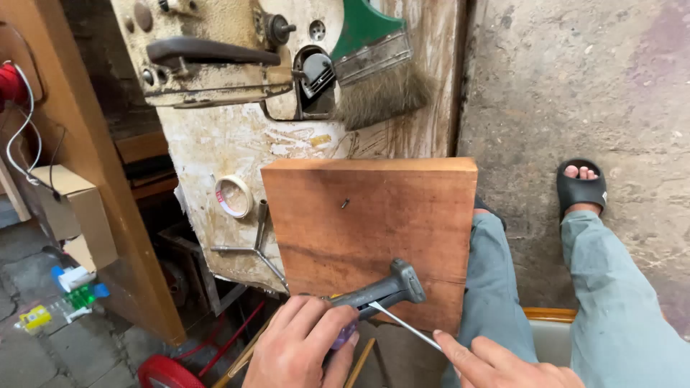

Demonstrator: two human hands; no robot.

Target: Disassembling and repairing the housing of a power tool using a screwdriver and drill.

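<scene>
Closest to the lens are the two hands down at the bottom edge. The left hand [305, 345] is curled shut around a hammer [381, 291], fingers wrapped over the grey grip, with the head lying on the wooden board [370, 237] near its lower edge. The right hand [503, 363] pinches a thin metal rod [406, 325] between fingertips; the rod's far tip meets the hammer just under the head.

Handling-wise I'd guess the hammer is top-heavy and rigid, so the rubbery-looking handle is the place to grab it, pretty much where it's held now. The rod looks light, stiff and a bit slippery, so pinching near one end seems about right.

Count: one hammer, one rod, one board, one small dark nail or screw [345, 203] stuck in the board's upper middle. Past the board's top edge, one green-handled brush [374, 72] leans on an old cream machine [230, 57]. One roll of tape [233, 195] and one three-armed metal wrench [253, 248] sit left of the board.
</scene>
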